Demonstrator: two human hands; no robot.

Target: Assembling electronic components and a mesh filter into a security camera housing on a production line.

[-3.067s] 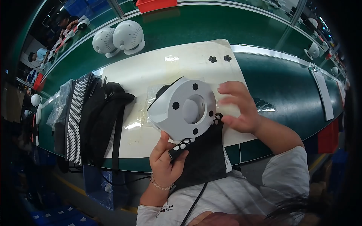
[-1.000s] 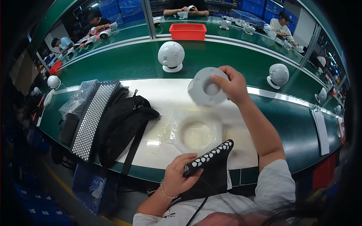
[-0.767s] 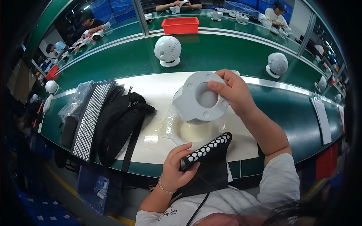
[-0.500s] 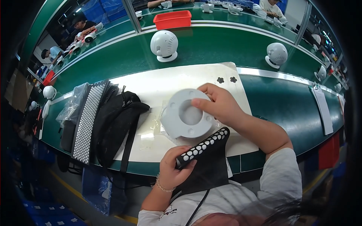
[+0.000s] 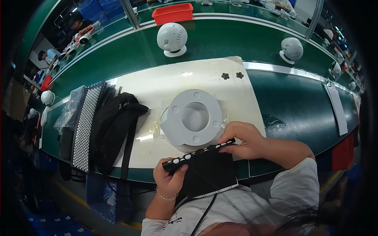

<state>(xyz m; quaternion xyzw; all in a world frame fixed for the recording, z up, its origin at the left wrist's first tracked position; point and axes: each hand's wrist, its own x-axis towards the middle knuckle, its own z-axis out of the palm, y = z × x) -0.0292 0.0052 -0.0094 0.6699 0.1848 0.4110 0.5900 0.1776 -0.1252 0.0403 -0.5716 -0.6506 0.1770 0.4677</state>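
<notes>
My left hand (image 5: 168, 180) grips the left end of a black sheet (image 5: 210, 173) with white dots along its bent-over upper edge. At the right end of that edge, my right hand (image 5: 245, 140) pinches the sheet between thumb and fingers. The rest of the sheet hangs toward my lap. Just beyond it sits a light grey round plastic housing (image 5: 214, 107), its ring-shaped face up, with a central hollow and several small round recesses. Neither hand touches the housing. Clear film (image 5: 156, 129) lies beneath it on the cream board (image 5: 165, 80).
At the left lie a black fabric bag (image 5: 114, 128), a white-dotted black sheet (image 5: 84, 129) and clear plastic wrap (image 5: 73, 112). Two black flower-shaped pieces (image 5: 225, 76) lie on the board. White round devices (image 5: 172, 38) and a red bin (image 5: 172, 14) stand farther back. Other people work beyond.
My right hand has left the grey housing and come down to the sheet, now held at both ends. The sheet's dotted edge has swung flatter. The view has shifted slightly.
</notes>
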